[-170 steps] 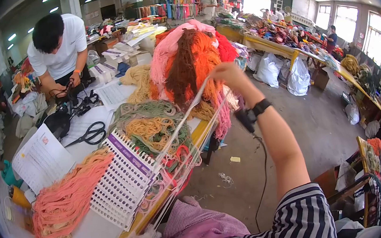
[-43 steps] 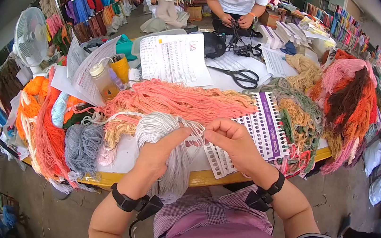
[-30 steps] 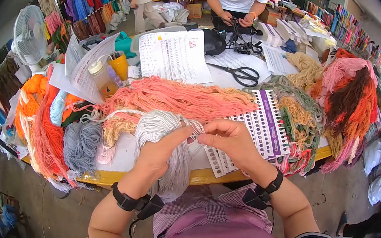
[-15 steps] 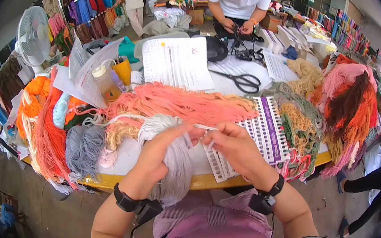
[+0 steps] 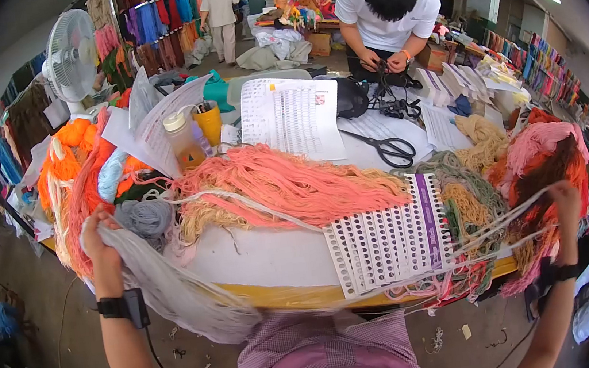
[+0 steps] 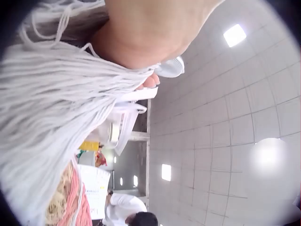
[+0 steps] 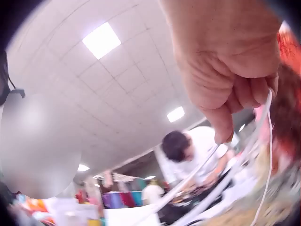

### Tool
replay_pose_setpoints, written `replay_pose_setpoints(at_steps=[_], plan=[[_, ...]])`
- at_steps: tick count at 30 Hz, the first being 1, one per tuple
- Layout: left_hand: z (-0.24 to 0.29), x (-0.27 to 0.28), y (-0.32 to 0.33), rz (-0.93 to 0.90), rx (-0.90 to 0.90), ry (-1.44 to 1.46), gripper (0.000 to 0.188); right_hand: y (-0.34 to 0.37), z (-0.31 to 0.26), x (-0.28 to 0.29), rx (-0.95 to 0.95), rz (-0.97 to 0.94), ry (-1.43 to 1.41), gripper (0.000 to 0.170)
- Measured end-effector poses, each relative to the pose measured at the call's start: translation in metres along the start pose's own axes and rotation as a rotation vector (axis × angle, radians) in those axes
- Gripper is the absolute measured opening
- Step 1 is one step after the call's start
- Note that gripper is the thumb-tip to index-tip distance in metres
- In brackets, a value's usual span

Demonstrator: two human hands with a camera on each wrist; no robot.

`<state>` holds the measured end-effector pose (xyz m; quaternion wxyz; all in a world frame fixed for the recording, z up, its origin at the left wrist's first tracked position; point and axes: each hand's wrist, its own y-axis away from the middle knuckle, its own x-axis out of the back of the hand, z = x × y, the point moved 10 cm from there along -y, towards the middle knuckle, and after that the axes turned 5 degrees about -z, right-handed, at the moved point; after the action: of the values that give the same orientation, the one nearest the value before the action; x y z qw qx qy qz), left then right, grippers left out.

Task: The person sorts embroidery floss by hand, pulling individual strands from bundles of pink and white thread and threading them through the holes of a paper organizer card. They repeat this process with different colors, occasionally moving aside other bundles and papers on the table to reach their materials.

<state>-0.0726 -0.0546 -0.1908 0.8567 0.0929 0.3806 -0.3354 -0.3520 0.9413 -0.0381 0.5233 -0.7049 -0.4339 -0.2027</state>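
The left hand (image 5: 103, 253) is raised at the left of the table, its fingers curled round the top of a pale grey-white yarn hank (image 5: 175, 290). In the left wrist view the hank (image 6: 51, 108) fans out beneath the left hand (image 6: 150, 33). Far to the right, the right hand (image 5: 566, 203) grips a few pale strands (image 5: 491, 227), which stretch across the front of the table between the hands. The right wrist view shows the right hand (image 7: 230, 70) with curled fingers and white strands (image 7: 221, 186) running down from them.
Coral yarn (image 5: 294, 184) lies across the table (image 5: 264, 296), beside a punched card (image 5: 390, 242). Black scissors (image 5: 387, 149) and printed sheets (image 5: 290, 115) lie behind. A person in white (image 5: 389, 10) handles black cords opposite; a fan (image 5: 72, 60) stands at left.
Both hands were close together at the table's front middle; they have spread wide apart, the left carrying the hank leftward, the right drawing strands rightward. The person in the background has walked farther off.
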Motion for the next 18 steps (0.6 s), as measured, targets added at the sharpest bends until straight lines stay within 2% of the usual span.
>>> replay_pose_setpoints(at_steps=[1,3,5,6,7,8,9,10,11,12,13,14,15,16,17,18], plan=[[0.020,0.017,-0.008,0.017,-0.077,0.006,0.024,-0.018,0.071,0.035,-0.088,0.084,0.141,0.018],[0.041,0.016,-0.004,0.033,-0.153,0.009,0.027,-0.021,0.119,0.113,-0.111,0.340,0.265,0.021],[0.039,-0.058,0.024,-0.308,-0.028,0.135,0.036,-0.021,0.119,0.153,-0.242,0.427,0.408,0.026],[0.028,-0.082,0.033,-0.306,-0.023,0.133,0.036,-0.043,0.156,0.164,-0.126,0.489,0.286,0.034],[0.008,-0.116,0.045,-0.363,0.030,0.175,0.042,-0.062,0.186,0.150,-0.118,0.495,-0.124,0.035],[-0.013,-0.147,0.058,-0.419,0.083,0.217,0.048,-0.052,0.119,0.111,-0.098,0.517,-0.592,0.033],[-0.031,-0.165,0.067,-0.394,0.079,0.253,0.051,-0.062,0.073,0.096,0.046,0.402,0.138,0.026],[-0.041,-0.178,0.070,-0.309,-0.042,0.069,0.043,-0.057,0.028,0.054,0.064,0.291,-0.115,0.022],[-0.073,-0.181,0.065,-0.321,0.162,0.023,0.036,-0.050,-0.019,0.011,0.055,0.191,-0.367,0.020],[-0.104,-0.183,0.065,-0.330,0.372,-0.024,0.030,-0.014,-0.107,-0.013,0.176,0.216,-0.267,0.018],[-0.118,-0.207,0.081,-0.321,0.413,-0.063,0.025,0.006,-0.154,-0.045,0.198,0.145,-0.293,0.015],[-0.138,-0.232,0.102,-0.307,0.465,-0.102,0.021,0.018,-0.171,-0.097,0.049,-0.095,-0.456,0.013],[-0.159,-0.239,0.109,-0.293,0.504,-0.105,0.021,0.047,-0.224,-0.111,0.312,-0.002,-0.515,0.012],[-0.179,-0.249,0.117,-0.358,0.555,-0.143,0.021,0.067,-0.248,-0.149,0.360,-0.117,-0.682,0.020],[-0.196,-0.258,0.127,-0.429,0.601,-0.180,0.021,0.090,-0.293,-0.156,0.410,-0.197,-0.360,0.020],[-0.212,-0.264,0.139,-0.424,0.622,-0.179,0.021,0.105,-0.291,-0.207,0.239,-0.451,-0.518,0.016]])
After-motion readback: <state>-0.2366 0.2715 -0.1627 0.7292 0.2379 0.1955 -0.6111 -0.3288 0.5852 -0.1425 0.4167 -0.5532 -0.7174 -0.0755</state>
